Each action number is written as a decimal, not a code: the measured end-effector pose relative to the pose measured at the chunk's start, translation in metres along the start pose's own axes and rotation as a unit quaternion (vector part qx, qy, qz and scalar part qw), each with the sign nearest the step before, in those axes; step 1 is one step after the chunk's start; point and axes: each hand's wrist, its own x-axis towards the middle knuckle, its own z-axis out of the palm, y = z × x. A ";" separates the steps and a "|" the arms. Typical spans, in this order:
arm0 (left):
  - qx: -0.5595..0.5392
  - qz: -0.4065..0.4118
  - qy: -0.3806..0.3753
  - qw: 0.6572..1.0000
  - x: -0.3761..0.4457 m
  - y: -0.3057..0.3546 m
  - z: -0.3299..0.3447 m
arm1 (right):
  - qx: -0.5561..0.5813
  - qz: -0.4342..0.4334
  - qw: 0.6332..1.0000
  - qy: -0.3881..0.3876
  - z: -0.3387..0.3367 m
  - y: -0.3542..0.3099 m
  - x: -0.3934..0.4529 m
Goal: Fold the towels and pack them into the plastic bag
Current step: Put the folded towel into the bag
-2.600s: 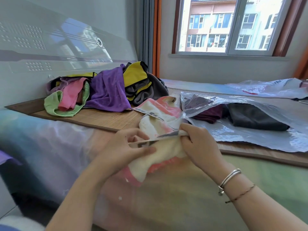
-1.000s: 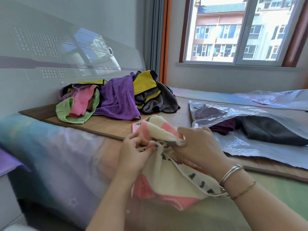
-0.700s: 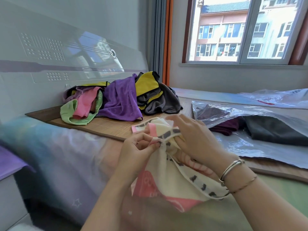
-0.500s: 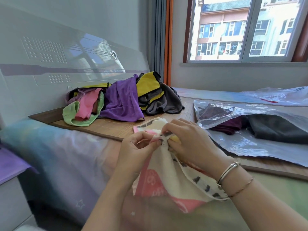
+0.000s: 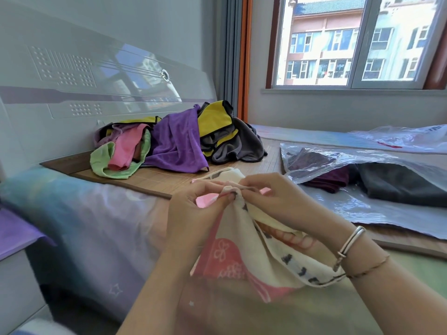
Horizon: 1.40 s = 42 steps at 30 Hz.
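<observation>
We see left hand [image 5: 193,209] and right hand [image 5: 273,201] raised together over bed edge, fingertips pinching bunched top of towel [image 5: 244,259]; towel hangs below, near bag [image 5: 358,206].

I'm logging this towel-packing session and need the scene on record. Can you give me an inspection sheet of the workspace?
Surface: bamboo mat on a bed.
Job's things: cream-and-pink towel held up, unfolded; plastic bag on the mat with dark towels inside.
Clutter: pile of unfolded towels against the headboard; second plastic bag farther back.
Grippers: left hand and right hand both pinch the towel's top edge.
Cables: nothing seen.
Surroundings: window, buildings outside.
</observation>
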 end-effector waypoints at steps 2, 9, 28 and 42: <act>0.020 0.014 0.008 1.000 0.000 -0.001 -0.001 | 0.006 0.014 1.000 0.002 -0.002 0.000 -0.001; 0.014 0.023 0.010 1.000 -0.002 -0.009 0.002 | 0.010 0.021 0.998 -0.051 -0.006 -0.008 -0.008; 0.171 0.032 -0.051 0.983 -0.002 -0.009 0.003 | -0.090 -0.029 0.976 0.197 -0.038 -0.055 -0.010; 0.219 0.107 -0.121 0.962 0.070 0.101 0.000 | -0.014 0.008 0.979 0.202 -0.146 -0.152 0.050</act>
